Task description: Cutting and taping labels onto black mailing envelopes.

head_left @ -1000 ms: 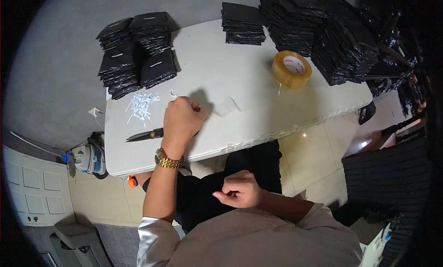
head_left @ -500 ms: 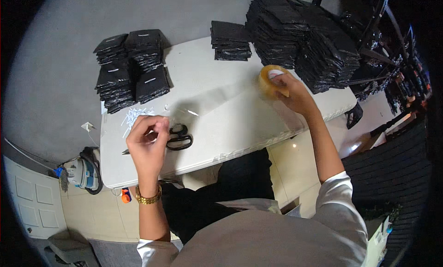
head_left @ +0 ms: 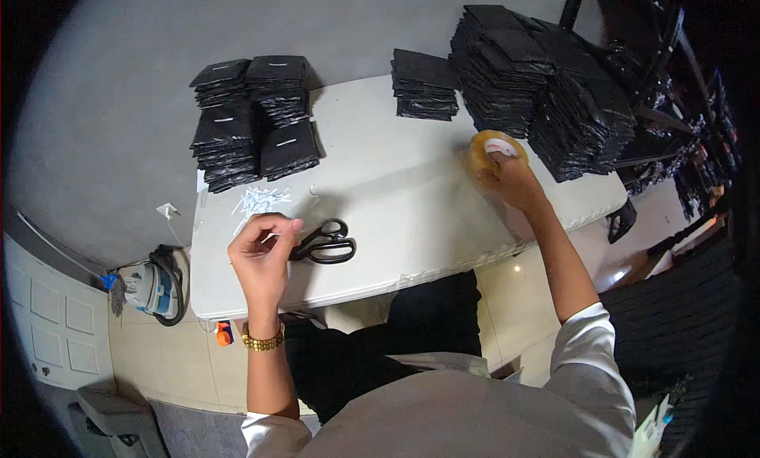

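Observation:
My right hand [head_left: 518,185] grips a roll of clear yellowish tape [head_left: 477,151] above the right side of the table, with its fingers at the white core. Over the near left part, my left hand [head_left: 265,248] is closed in a pinch, thumb against fingers. What it pinches, if anything, is too faint to make out. A pale band crosses the tabletop between the two hands; I cannot tell tape from shadow there. Black-handled scissors [head_left: 342,244] lie just right of my left hand, their blades hidden behind it. Small white paper strips [head_left: 261,198] are heaped beyond that hand.
Stacks of flat black plastic packages [head_left: 226,133] stand at the table's far left. A smaller stack [head_left: 423,82] and a large pile [head_left: 507,70] line the far right. The white table [head_left: 372,212] has its near edge by my legs. A vacuum cleaner [head_left: 154,288] is on the floor left.
The view has shifted, so the table sits lower and further right. Both hands keep nearly the same places over the table; the right still holds the tape roll, the left still pinches.

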Demonstrator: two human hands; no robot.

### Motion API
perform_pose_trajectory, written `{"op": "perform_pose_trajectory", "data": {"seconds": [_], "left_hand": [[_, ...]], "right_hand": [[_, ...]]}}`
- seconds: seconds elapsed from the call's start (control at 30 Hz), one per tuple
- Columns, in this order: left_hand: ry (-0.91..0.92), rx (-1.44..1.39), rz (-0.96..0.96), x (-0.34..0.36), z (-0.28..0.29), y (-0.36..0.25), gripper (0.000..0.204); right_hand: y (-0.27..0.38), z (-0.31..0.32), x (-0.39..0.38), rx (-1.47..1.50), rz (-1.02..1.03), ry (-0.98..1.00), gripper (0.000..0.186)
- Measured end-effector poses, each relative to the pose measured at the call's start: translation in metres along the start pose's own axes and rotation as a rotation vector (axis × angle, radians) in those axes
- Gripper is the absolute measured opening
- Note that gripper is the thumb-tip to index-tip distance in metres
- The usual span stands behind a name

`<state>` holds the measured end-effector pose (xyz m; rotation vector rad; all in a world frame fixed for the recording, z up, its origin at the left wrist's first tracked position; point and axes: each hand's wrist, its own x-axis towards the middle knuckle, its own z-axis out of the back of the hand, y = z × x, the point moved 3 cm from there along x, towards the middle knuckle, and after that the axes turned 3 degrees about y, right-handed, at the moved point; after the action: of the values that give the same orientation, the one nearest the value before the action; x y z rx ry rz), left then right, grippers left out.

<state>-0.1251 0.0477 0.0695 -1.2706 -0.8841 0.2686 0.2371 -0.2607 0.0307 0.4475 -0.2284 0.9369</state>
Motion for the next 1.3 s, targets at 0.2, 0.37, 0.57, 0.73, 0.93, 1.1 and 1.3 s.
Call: {"op": "perform_pose_trajectory", "data": {"seconds": [0.2,0.37,0.57,0.73,0.93,1.1,1.3], "left_hand": [[-0.072,0.256,-0.147,0.010,0.017,0.001,0.004],[-0.113,0.319,-0.138,0.021,0.026,0.009,0.004],[-0.035,0.446,-0.273,-0.017,0.006,-0.042,0.010],[-0.066,0.422,-0.309,-0.035,0.040,-0.068,0.011],[-0.105,0.273,-0.026,-0.015,0.078,0.005,0.006],[-0.105,0.333,-0.060,-0.001,0.065,-0.015,0.004],[-0.111,0.305,-0.004,-0.004,0.064,-0.035,0.007]], "right_hand": [[-0.006,0.005,-0.001,0.078,-0.046,0.222,0.052],[0.001,-0.001,-0.005,-0.026,0.144,0.152,0.058],[-0.016,-0.008,0.003,-0.081,-0.066,0.247,0.061],[-0.043,-0.015,0.020,-0.135,-0.058,0.226,0.061],[0.034,0.018,-0.004,-0.133,0.106,0.036,0.055],[0.233,0.027,-0.065,0.301,0.283,0.419,0.020],[0.296,-0.075,-0.023,0.264,0.384,0.245,0.026]]}}
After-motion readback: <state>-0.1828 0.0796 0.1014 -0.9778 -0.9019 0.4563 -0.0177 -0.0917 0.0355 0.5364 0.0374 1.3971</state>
